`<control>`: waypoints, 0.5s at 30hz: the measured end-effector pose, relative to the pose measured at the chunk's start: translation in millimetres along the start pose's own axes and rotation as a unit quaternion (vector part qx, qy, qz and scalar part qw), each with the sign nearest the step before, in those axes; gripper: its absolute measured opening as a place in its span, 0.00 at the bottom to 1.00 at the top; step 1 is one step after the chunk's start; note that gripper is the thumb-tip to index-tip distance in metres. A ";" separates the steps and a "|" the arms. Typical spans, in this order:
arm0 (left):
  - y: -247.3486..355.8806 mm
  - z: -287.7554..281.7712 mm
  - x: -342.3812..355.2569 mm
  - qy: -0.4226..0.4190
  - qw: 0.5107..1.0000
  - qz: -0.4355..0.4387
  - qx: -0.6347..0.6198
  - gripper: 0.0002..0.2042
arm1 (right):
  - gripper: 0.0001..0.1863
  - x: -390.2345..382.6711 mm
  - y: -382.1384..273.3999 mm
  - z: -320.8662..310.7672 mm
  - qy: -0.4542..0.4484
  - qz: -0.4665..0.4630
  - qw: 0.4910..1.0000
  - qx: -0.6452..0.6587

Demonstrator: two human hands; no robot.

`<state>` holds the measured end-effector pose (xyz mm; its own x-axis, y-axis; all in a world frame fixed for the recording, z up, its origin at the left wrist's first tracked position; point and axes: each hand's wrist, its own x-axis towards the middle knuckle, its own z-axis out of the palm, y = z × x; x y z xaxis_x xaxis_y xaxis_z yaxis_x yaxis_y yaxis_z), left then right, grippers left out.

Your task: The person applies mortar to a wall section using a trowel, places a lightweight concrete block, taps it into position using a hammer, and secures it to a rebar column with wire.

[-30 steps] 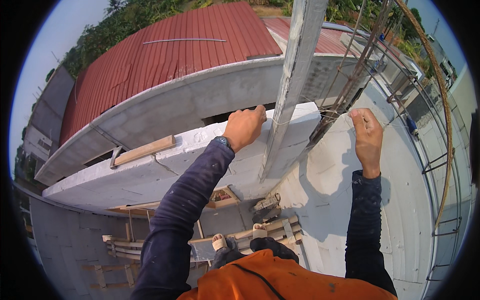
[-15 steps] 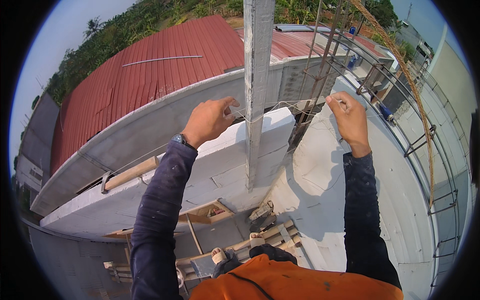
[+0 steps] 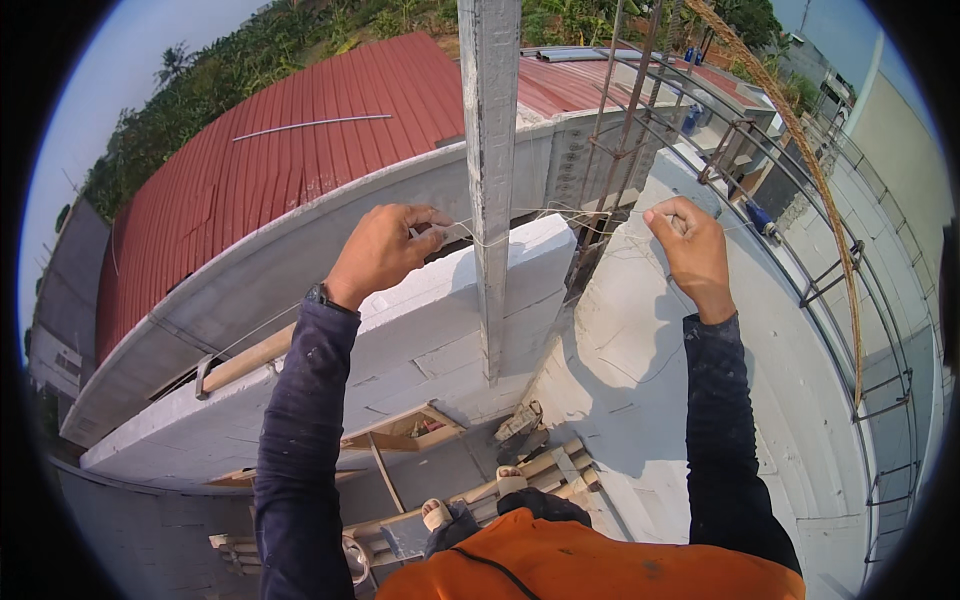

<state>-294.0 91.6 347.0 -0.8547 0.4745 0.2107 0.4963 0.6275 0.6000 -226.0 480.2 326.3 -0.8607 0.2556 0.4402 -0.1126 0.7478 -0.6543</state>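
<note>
A long grey metal straightedge bar (image 3: 490, 190) stands upright against the inner face of the white block wall (image 3: 420, 330). Thin pale string (image 3: 560, 211) is looped around the bar and stretches in loose, tangled strands between my hands. Left of the bar, my left hand (image 3: 388, 255) pinches the string with thumb and fingers closed. On the other side, my right hand (image 3: 692, 255) grips the string's strands between thumb and bent fingers. A loose end curls down below the right hand over the adjoining white wall (image 3: 640, 330).
Steel reinforcing bars (image 3: 625, 130) rise at the wall corner, and a rebar cage (image 3: 830, 270) curves along the right. A brown rope (image 3: 815, 170) hangs there. A wooden piece (image 3: 250, 360) lies on the left wall top. Below, my sandalled feet stand on wooden planks (image 3: 465, 495).
The view has shifted, so the bar and walls appear further left. My left fingers have closed together on the string. My right hand is a little further from the bar.
</note>
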 end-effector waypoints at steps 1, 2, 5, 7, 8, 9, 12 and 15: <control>-10.0 -0.6 -3.1 0.006 1.000 -0.005 0.000 0.14 | 0.15 0.6 -11.2 3.9 -0.013 0.016 0.999 -0.032; -13.8 -1.6 -6.8 0.009 1.000 -0.023 -0.002 0.13 | 0.14 -0.6 -16.0 6.2 -0.007 -0.004 0.999 -0.035; -47.2 -7.9 -28.5 0.069 0.997 0.002 0.017 0.12 | 0.13 -0.6 -35.2 28.3 -0.017 -0.054 0.998 -0.031; -25.1 -0.4 -17.3 0.088 0.993 0.024 0.070 0.11 | 0.12 -2.2 -23.0 13.7 -0.038 -0.025 0.999 -0.010; -21.2 10.1 -2.4 0.088 0.989 0.043 0.113 0.11 | 0.10 -1.1 -0.6 -0.3 -0.007 -0.064 0.998 -0.024; -17.2 19.3 8.0 0.085 0.990 0.057 0.098 0.11 | 0.10 -1.7 9.0 -14.4 -0.017 -0.038 0.997 -0.064; -24.0 20.9 0.5 0.140 0.981 0.080 0.112 0.10 | 0.13 8.4 47.8 -14.3 -0.005 -0.088 0.996 -0.016; -40.2 11.6 -24.3 0.132 0.984 0.038 0.113 0.09 | 0.15 13.9 32.1 13.3 -0.028 -0.101 0.994 -0.012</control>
<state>-291.4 62.0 308.7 -0.8084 0.3671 0.4602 0.5565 0.7314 0.3942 -248.2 499.6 303.2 -0.8480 0.0642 0.5261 -0.2749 0.7954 -0.5402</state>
